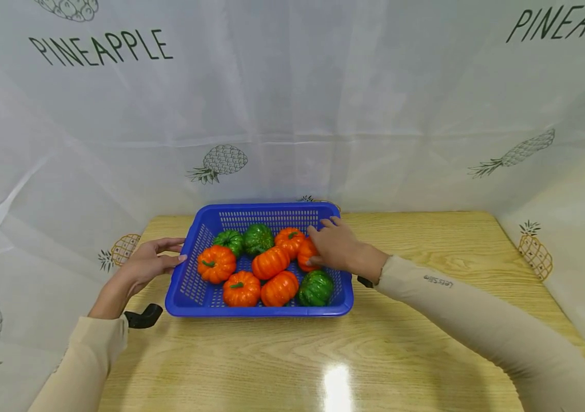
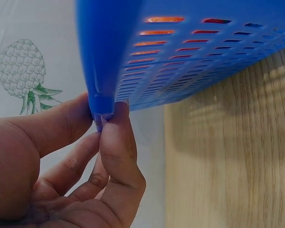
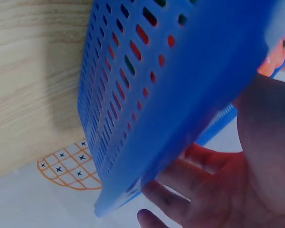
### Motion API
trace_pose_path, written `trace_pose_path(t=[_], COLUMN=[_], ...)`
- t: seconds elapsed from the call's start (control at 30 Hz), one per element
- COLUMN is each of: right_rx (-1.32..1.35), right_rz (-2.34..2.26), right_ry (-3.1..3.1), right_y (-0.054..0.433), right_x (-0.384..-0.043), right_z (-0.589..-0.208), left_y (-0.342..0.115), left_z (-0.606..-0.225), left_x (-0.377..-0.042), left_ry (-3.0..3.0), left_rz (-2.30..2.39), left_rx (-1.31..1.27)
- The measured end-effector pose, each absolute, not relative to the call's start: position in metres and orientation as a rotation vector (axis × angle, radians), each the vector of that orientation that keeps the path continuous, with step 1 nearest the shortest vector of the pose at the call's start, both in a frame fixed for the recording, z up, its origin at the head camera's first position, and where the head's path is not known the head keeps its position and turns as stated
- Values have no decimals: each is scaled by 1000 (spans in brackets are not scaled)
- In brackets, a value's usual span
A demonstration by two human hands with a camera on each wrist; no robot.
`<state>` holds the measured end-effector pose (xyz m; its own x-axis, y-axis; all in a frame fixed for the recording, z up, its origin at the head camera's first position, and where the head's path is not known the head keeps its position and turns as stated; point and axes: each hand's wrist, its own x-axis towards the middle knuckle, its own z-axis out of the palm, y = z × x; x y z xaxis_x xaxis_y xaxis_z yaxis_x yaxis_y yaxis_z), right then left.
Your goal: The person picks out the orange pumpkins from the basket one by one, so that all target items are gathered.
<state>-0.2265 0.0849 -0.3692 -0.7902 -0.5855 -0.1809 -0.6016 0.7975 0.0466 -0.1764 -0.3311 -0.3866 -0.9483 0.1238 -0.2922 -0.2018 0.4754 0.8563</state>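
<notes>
A blue plastic basket with slotted walls holds several small orange pumpkins and green pumpkins. At its left side, my left hand pinches the rim between thumb and fingers; the left wrist view shows this hand with the rim between them. My right hand reaches over the right rim with fingers spread, its thumb beside an orange pumpkin that it partly hides. In the right wrist view, loosely bent fingers of that hand lie by the basket wall.
The basket stands toward the back of a light wooden table. A white sheet printed with pineapples hangs behind and beside the table. Black mounts, such as the left one, stick out from both wrists.
</notes>
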Motion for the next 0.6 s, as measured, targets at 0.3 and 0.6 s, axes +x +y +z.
trace_pose_path(t=[0.3, 0.6], right_rx=[-973, -1048], right_rz=[74, -16], right_ry=[2932, 2993], right_y=[84, 84], right_x=[-225, -220], right_z=[-376, -372], left_y=[-332, -332], left_z=[-386, -387], left_x=[-176, -177], left_ry=[2407, 2406], left_rz=[1452, 1460], left_rx=[-61, -62])
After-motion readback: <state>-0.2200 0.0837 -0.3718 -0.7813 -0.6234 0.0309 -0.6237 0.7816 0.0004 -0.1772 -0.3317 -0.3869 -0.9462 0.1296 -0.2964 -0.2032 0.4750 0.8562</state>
